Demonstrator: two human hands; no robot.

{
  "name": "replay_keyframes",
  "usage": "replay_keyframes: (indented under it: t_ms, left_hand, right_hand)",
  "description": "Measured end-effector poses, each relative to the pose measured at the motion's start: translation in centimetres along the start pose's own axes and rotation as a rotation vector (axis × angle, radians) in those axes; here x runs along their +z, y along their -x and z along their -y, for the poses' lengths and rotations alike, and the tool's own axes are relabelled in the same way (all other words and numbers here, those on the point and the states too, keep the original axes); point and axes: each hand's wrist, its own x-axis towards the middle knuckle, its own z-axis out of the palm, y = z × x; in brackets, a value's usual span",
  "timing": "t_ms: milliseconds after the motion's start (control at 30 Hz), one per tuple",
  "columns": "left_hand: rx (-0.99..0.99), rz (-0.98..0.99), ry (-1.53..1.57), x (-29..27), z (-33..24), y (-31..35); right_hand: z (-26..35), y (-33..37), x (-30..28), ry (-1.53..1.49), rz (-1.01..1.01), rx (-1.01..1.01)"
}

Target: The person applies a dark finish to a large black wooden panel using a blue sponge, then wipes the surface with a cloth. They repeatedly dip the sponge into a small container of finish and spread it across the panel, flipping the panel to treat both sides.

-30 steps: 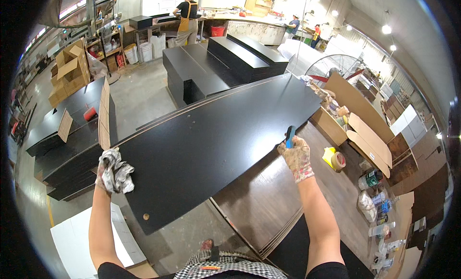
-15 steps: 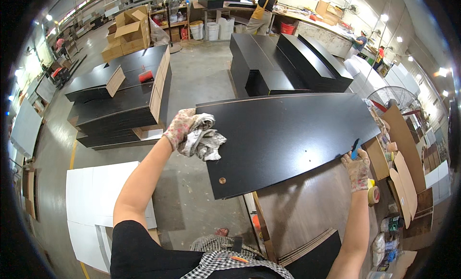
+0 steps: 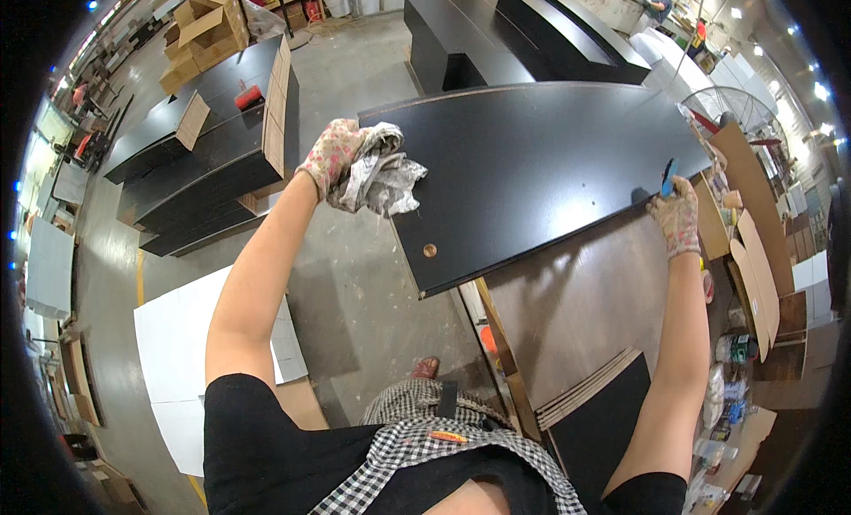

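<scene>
A large black panel (image 3: 532, 152) lies flat in front of me, its left end jutting past the brown worktable (image 3: 576, 316). At that left end, my left hand (image 3: 332, 156), in a patterned glove, is closed on a crumpled grey-and-white rag (image 3: 381, 187). The glove's fingers are partly hidden by the cloth. By the panel's near right edge, my gloved right hand (image 3: 678, 221) grips a small blue hand tool (image 3: 669, 174); its exact kind is unclear. A round hole (image 3: 430, 250) shows in the panel's near left corner.
Black panels are stacked at the left (image 3: 213, 174), with a red object (image 3: 249, 97) on top, and more stand ahead (image 3: 479, 36). White boards (image 3: 208, 355) lie low left. Thin black boards (image 3: 607, 409) rest on the table. Cardboard (image 3: 753, 284) and a fan (image 3: 731, 107) are right.
The view has tipped downward, so the scene sits higher in the picture. My right hand has shifted slightly beside the panel's edge; the rag stays in my left hand.
</scene>
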Motion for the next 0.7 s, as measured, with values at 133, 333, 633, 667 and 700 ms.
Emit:
replay_keyframes:
  t_ms: [133,333,633,667,700]
  left_hand:
    - [0.220,0.083,-0.746,-0.8,-1.0,0.2]
    - [0.235,0.126,-0.823,-1.2,-1.0,-0.6]
    - [0.117,0.028,-0.610,0.4,4.4,-3.1]
    - [-0.014,-0.011,-0.426,0.1,4.2,-2.9]
    - [-0.101,-0.052,-0.249,-0.3,3.4,-2.4]
  right_hand:
    - [0.1,0.4,1.4,0.008,-0.058,0.001]
    - [-0.7,1.3,1.7,0.017,-0.030,-0.078]
    - [-1.5,4.5,4.0,-0.007,-0.115,-0.165]
    - [-2.0,6.4,4.1,-0.057,-0.084,-0.250]
    - [-2.6,8.8,3.8,-0.173,-0.007,-0.266]
